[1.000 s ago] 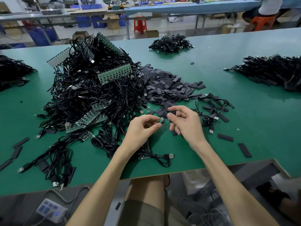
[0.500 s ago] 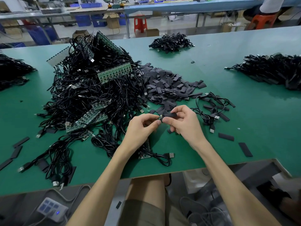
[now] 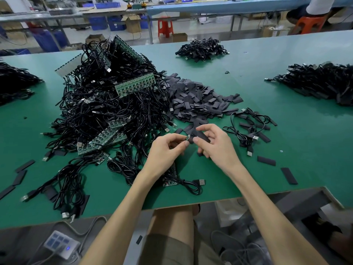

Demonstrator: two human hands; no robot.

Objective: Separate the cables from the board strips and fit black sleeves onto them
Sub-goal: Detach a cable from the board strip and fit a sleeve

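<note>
My left hand (image 3: pixel 165 150) pinches the small green board end (image 3: pixel 188 138) of a black cable above the green table (image 3: pixel 286 131). My right hand (image 3: pixel 215 146) pinches a flat black sleeve (image 3: pixel 201 136), whose left end meets that board tip. Behind the hands lies a loose heap of black sleeves (image 3: pixel 194 101). To the left rises a big tangle of black cables with green board strips (image 3: pixel 107 104). Under my left wrist lies a board strip with a USB cable (image 3: pixel 183 181).
Sleeved cables (image 3: pixel 250 129) lie right of my hands. Loose sleeves (image 3: pixel 266 161) sit near the front right edge. Cable piles lie at the far middle (image 3: pixel 200 48), far right (image 3: pixel 317 83) and far left (image 3: pixel 13 81). A power strip (image 3: pixel 61 243) sits below the table edge.
My hands came together: the right hand brought the black sleeve up to the board tip held by my left hand, and now the sleeve's end touches it.
</note>
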